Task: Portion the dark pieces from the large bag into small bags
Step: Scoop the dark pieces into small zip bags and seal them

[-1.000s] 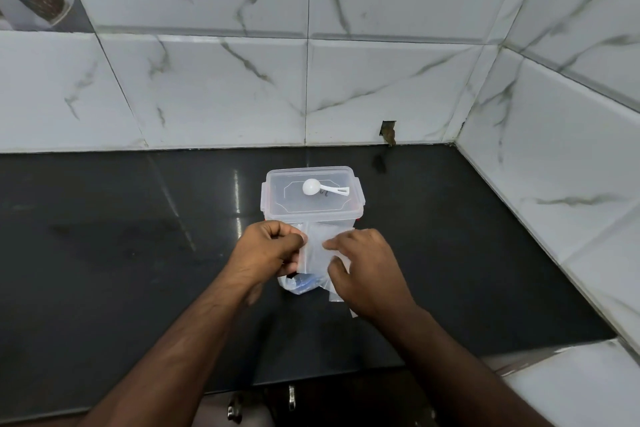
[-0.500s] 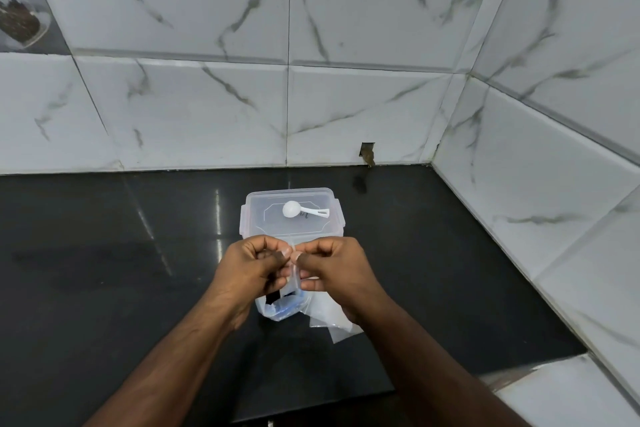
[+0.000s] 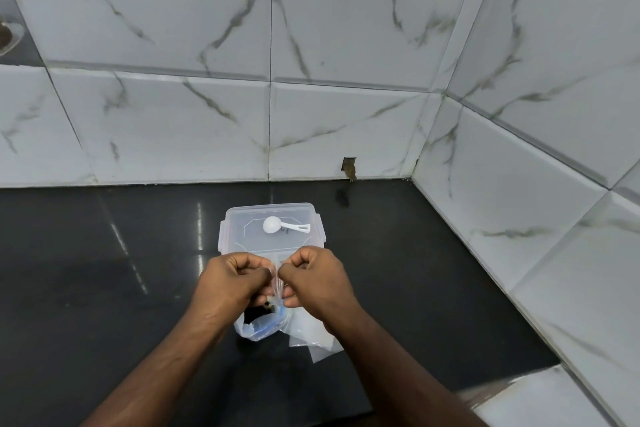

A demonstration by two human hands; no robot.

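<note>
My left hand (image 3: 231, 282) and my right hand (image 3: 313, 282) meet above the counter, and both pinch a small clear plastic bag (image 3: 277, 279) held upright between them. Under the hands lies a larger clear bag with a blue seal strip (image 3: 258, 328), dark pieces showing inside it. Flat clear small bags (image 3: 317, 340) lie on the counter beside it, partly under my right wrist. Behind the hands stands a clear lidded plastic container (image 3: 242, 229) with a white measuring scoop (image 3: 282, 226) resting on its lid.
The black glossy counter (image 3: 104, 270) runs left and ends at white marble-tiled walls behind and on the right (image 3: 519, 218). A small notch in the back wall tile (image 3: 349, 168) sits near the corner. The counter's front edge is close to my forearms.
My right hand left the flat bags on the counter and rose to meet my left hand. Both now pinch the small bag, lifted a little higher in front of the container.
</note>
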